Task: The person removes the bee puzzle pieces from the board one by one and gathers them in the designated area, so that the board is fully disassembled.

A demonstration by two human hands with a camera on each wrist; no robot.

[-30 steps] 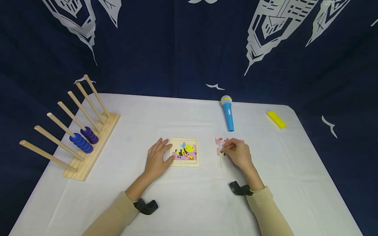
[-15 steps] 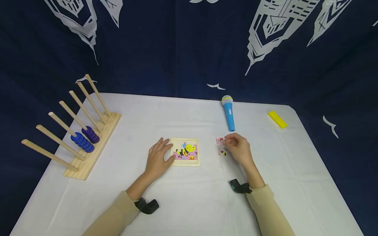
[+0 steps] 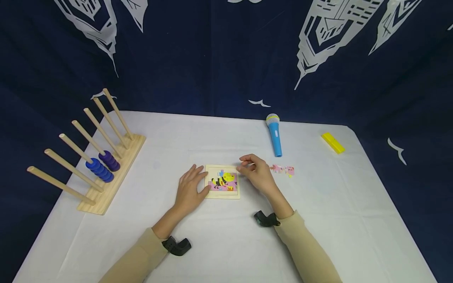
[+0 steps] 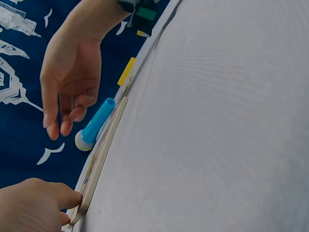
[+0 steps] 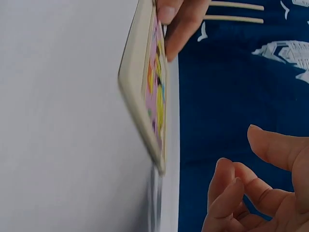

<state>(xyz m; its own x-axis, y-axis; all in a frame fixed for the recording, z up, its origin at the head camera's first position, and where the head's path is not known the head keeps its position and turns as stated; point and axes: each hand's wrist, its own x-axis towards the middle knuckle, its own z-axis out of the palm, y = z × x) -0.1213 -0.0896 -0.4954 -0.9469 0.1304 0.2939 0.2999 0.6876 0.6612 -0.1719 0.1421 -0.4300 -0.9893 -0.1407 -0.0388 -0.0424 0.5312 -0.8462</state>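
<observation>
I see the squarish puzzle (image 3: 222, 194), its bee (image 3: 223, 180) heading right, spread left hand (image 3: 189, 191) touching its edge, right hand (image 3: 257, 173) loosely curled, visibly empty.

Beyond the far edge of the table (image 3: 219, 236) hangs a dark navy cloth (image 3: 177, 59), printed with white angular shapes (image 3: 320, 35) and small bird shapes (image 3: 260, 103); it shows past the left and right edges too. Faintly creased white fabric covers the tabletop under soft light.
</observation>
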